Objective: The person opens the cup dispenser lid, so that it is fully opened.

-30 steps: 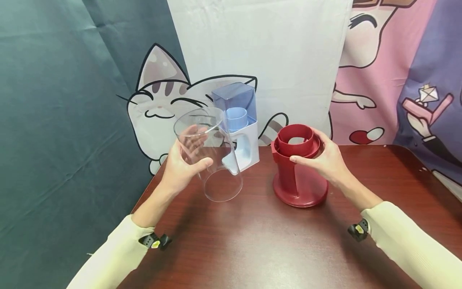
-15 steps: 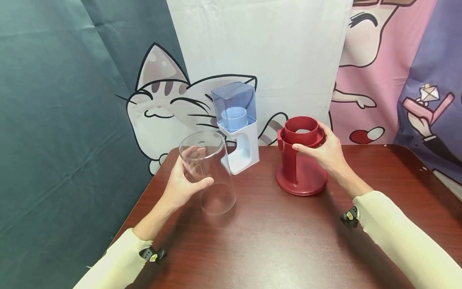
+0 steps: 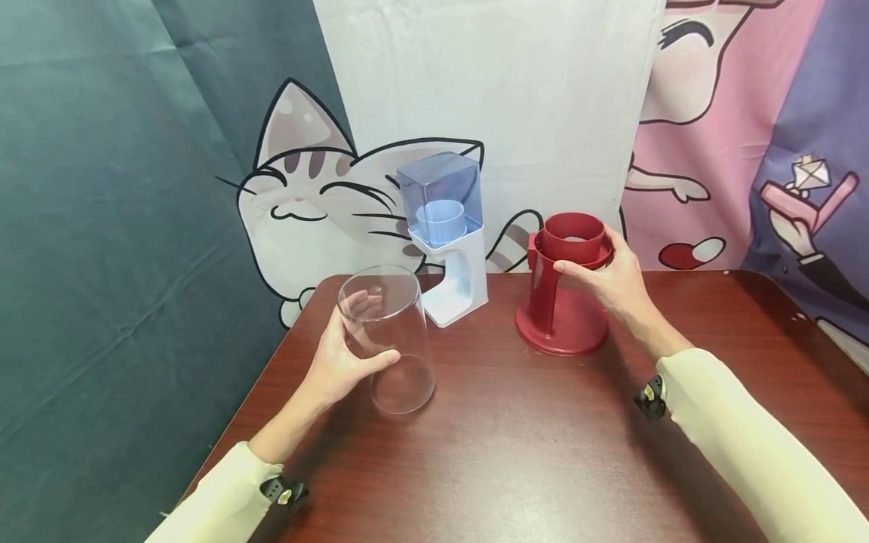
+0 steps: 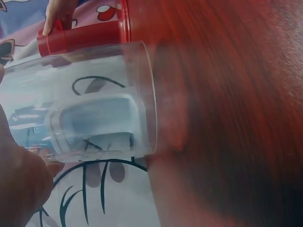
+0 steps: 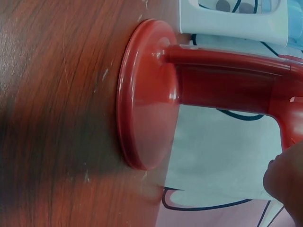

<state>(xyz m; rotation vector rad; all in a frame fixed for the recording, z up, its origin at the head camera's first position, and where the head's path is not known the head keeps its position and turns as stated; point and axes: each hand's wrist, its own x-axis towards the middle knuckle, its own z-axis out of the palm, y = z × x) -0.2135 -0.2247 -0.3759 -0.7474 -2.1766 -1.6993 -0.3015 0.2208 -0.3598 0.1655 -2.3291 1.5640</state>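
My left hand (image 3: 342,362) grips a clear plastic cylinder (image 3: 406,339) round its left side, thumb in front and fingers behind. The cylinder stands nearly upright, its lower rim at or just over the table; whether it touches I cannot tell. To the right, my right hand (image 3: 614,283) holds a red dispenser stand (image 3: 550,294) by its ringed top, the thumb across the front. Its round foot (image 5: 147,94) is at the tabletop in the right wrist view, with contact hard to judge. In the left wrist view the cylinder (image 4: 142,99) lies across the picture.
A small white dispenser (image 3: 475,264) with a transparent blue top stands between and behind both held things. The brown wooden table (image 3: 489,452) runs to a cloth backdrop (image 3: 543,98) with printed cartoon figures, close behind the dispensers.
The clear cylinder has come down and slightly left, tilting more upright, in my left hand. My right hand has carried the red stand back, away from me. The white dispenser has stayed put.
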